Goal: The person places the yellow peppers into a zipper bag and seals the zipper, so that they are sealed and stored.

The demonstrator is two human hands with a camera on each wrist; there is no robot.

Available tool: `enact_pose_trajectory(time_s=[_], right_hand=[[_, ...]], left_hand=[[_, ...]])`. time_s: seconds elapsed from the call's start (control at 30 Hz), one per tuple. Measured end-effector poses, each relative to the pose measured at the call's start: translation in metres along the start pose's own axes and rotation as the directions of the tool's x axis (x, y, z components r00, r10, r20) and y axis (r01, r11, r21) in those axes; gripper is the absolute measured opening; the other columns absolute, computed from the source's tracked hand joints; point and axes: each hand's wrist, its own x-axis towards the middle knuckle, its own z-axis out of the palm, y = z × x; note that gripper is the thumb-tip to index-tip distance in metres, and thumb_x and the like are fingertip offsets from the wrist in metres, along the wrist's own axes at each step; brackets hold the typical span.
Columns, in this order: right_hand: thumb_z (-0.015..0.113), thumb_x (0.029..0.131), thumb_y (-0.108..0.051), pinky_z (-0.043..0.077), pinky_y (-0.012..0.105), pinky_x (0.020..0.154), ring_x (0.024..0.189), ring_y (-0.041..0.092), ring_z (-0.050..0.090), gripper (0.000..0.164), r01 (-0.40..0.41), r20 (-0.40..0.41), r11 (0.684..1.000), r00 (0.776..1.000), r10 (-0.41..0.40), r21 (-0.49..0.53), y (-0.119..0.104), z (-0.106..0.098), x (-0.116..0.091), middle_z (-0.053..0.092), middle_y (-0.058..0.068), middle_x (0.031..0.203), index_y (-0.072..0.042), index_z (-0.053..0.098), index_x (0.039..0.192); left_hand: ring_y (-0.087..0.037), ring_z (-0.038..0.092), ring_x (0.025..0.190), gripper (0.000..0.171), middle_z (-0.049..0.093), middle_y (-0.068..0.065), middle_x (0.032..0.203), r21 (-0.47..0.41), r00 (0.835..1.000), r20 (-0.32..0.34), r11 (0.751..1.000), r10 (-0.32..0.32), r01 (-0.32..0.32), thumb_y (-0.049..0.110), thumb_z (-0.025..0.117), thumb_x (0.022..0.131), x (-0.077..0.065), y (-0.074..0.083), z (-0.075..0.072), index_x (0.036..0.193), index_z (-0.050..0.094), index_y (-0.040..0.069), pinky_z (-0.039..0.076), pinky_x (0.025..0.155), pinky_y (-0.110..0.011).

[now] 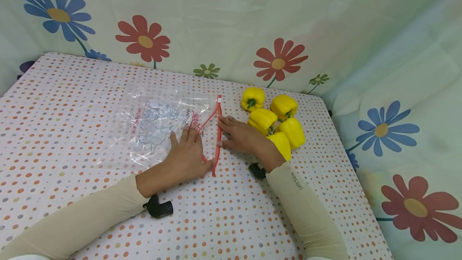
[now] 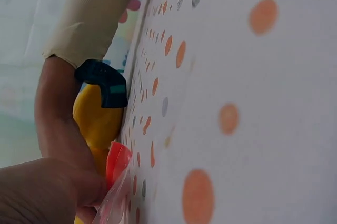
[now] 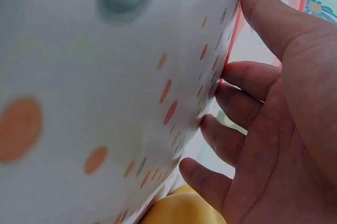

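A clear zip bag (image 1: 155, 131) with a red zip edge (image 1: 219, 131) and printed pictures lies flat on the table. Its mouth faces right, with the two red strips bowed apart in the middle. My left hand (image 1: 185, 153) rests on the bag near the mouth, fingers spread on the plastic and thumb toward the near end of the strip. My right hand (image 1: 242, 135) touches the right-hand red strip with its fingertips and thumb, which stand apart along it in the right wrist view. Several yellow bell peppers (image 1: 262, 121) sit beside and behind the right wrist.
A dotted cloth (image 1: 216, 228) covers the table. Flower-printed curtains (image 1: 216, 19) rise along its back and right sides. Each wrist carries a black camera mount (image 1: 159, 207). The nearest yellow pepper (image 1: 280, 144) is partly hidden by the right wrist.
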Motion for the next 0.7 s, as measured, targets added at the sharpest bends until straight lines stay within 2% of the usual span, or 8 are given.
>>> enact_pose_trajectory(time_s=[0.13, 0.27, 0.57, 0.7], right_hand=[[0.056, 0.093, -0.052, 0.016, 0.046, 0.115, 0.147, 0.018, 0.008, 0.078, 0.009, 0.005, 1.000, 1.000, -0.009, 0.002, 0.001, 0.000, 0.001, 0.011, -0.006, 0.161, -0.019, 0.021, 0.155], [0.056, 0.093, -0.052, 0.017, 0.046, 0.115, 0.147, 0.018, 0.008, 0.079, 0.005, 0.006, 1.000, 1.000, -0.005, 0.004, 0.001, 0.000, 0.000, 0.012, -0.005, 0.161, -0.020, 0.021, 0.156], [0.058, 0.092, -0.053, 0.018, 0.050, 0.114, 0.147, 0.020, 0.010, 0.079, -0.006, -0.006, 1.000, 1.000, 0.006, 0.010, -0.001, 0.000, 0.000, 0.015, -0.004, 0.161, -0.020, 0.023, 0.155], [0.057, 0.091, -0.055, 0.019, 0.050, 0.114, 0.147, 0.020, 0.011, 0.080, -0.013, -0.006, 1.000, 1.000, 0.013, 0.001, -0.001, 0.000, 0.001, 0.016, -0.004, 0.161, -0.021, 0.023, 0.155]], left_hand=[[-0.047, 0.017, 0.141, 0.098, 0.024, -0.034, 0.150, 0.012, 0.999, 0.016, 0.999, -0.030, 0.029, 0.060, 0.064, 0.083, -0.003, -0.003, -0.001, 0.139, 0.038, -0.016, 0.014, 0.100, -0.075], [-0.047, 0.014, 0.141, 0.101, 0.022, -0.034, 0.151, 0.009, 1.000, 0.014, 1.000, -0.026, 0.025, 0.061, 0.065, 0.082, -0.005, -0.006, -0.002, 0.140, 0.036, -0.017, 0.017, 0.098, -0.077], [-0.045, 0.011, 0.143, 0.102, 0.020, -0.033, 0.152, -0.041, 0.996, -0.088, 0.999, 0.000, -0.004, 0.056, 0.071, 0.080, -0.012, -0.013, 0.003, 0.140, 0.035, -0.017, 0.019, 0.097, -0.076], [-0.044, 0.011, 0.143, 0.101, 0.017, -0.032, 0.154, -0.066, 0.994, -0.112, 0.998, 0.005, -0.012, 0.053, 0.073, 0.080, -0.012, -0.014, 0.005, 0.141, 0.033, -0.017, 0.018, 0.097, -0.078]])
